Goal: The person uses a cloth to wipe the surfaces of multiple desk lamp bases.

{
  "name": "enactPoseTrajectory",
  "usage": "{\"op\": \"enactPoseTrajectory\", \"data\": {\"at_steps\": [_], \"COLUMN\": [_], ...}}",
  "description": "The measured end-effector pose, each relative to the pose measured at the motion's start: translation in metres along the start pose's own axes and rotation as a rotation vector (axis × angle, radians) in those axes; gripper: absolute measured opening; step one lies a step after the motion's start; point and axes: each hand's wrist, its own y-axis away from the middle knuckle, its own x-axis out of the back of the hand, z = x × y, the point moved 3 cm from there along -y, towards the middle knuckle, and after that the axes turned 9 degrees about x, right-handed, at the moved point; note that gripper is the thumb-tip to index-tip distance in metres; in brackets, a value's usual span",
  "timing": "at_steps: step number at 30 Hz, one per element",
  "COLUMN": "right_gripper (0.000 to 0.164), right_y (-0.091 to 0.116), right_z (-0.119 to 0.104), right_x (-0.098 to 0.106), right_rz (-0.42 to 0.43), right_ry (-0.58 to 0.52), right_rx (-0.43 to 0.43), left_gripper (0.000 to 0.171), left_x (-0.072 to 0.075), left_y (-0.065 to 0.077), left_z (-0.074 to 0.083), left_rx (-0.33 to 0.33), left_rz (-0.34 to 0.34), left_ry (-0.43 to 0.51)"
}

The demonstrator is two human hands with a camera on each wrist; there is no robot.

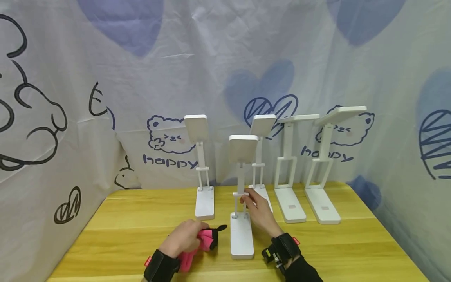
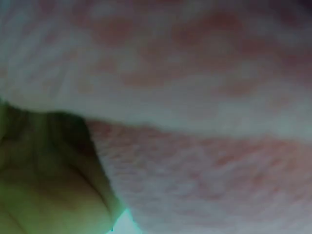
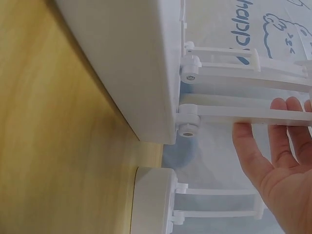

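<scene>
A white folding desk lamp (image 1: 242,238) stands upright at the front middle of the table, its rectangular head raised. My right hand (image 1: 261,213) holds its hinged arm from the right; in the right wrist view the thumb and fingers lie on either side of the white arm bar (image 3: 219,114). Left of the lamp base, my left hand (image 1: 185,236) grips a pink and black cloth item (image 1: 205,239) low over the table. Fuzzy pinkish fabric (image 2: 204,180) fills most of the blurred left wrist view, so the left fingertips are hidden.
Several more white desk lamps stand unfolded along the back: one at left (image 1: 204,203), one partly behind the right hand (image 1: 258,168), two at right (image 1: 290,205) (image 1: 323,206). A printed curtain (image 1: 211,58) hangs behind the wooden table (image 1: 134,219).
</scene>
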Motion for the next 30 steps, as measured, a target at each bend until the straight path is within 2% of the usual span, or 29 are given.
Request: {"op": "enactPoseTrajectory", "data": {"at_steps": [6,11,14,19,25,30], "right_gripper": [0.026,0.025,0.024,0.021,0.021,0.024], "right_y": [0.000,-0.001,0.000,0.002,0.005,0.006], "right_z": [-0.002,-0.002,-0.002,-0.003,-0.003,-0.030], "right_x": [0.000,0.002,0.004,0.007,0.006,0.013], "right_rz": [-0.026,-0.032,-0.030,-0.026,-0.032,-0.089], "right_ry": [0.000,0.002,-0.008,-0.038,-0.070,-0.119], "right_rx": [0.034,0.009,-0.001,-0.013,-0.035,-0.078], "left_gripper": [0.034,0.026,0.026,0.040,0.052,0.051], "left_x": [0.002,-0.002,-0.003,-0.005,-0.015,-0.024], "left_y": [-0.006,-0.009,-0.011,-0.013,-0.015,-0.016], "left_z": [0.007,0.014,0.020,0.033,0.044,0.051], "left_rx": [0.021,0.025,0.017,-0.057,-0.094,-0.131], "left_rz": [0.007,0.008,0.038,0.111,0.197,0.239], "left_ry": [0.029,0.060,0.050,-0.015,-0.125,-0.189]}}
